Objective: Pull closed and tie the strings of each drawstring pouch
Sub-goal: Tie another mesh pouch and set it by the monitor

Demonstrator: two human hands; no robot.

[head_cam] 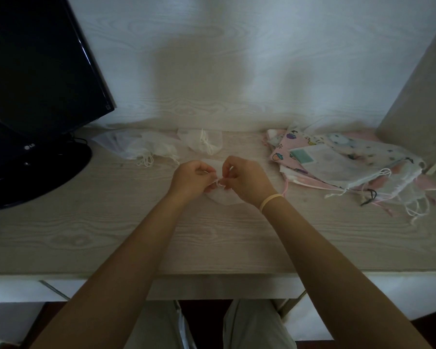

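Head view: the left hand [190, 178] and right hand [242, 180] each pinch a string end [218, 183], fingertips almost touching over a white pouch [224, 199] that lies flat at mid-desk, mostly hidden beneath them. The strings run left to right between the hands, equally near both; I judge a knot is being drawn. Bare desk [111, 235] lies toward the near edge. Tied pouches [161, 147] sit along the back edge, an untied pile [342, 165] at the right.
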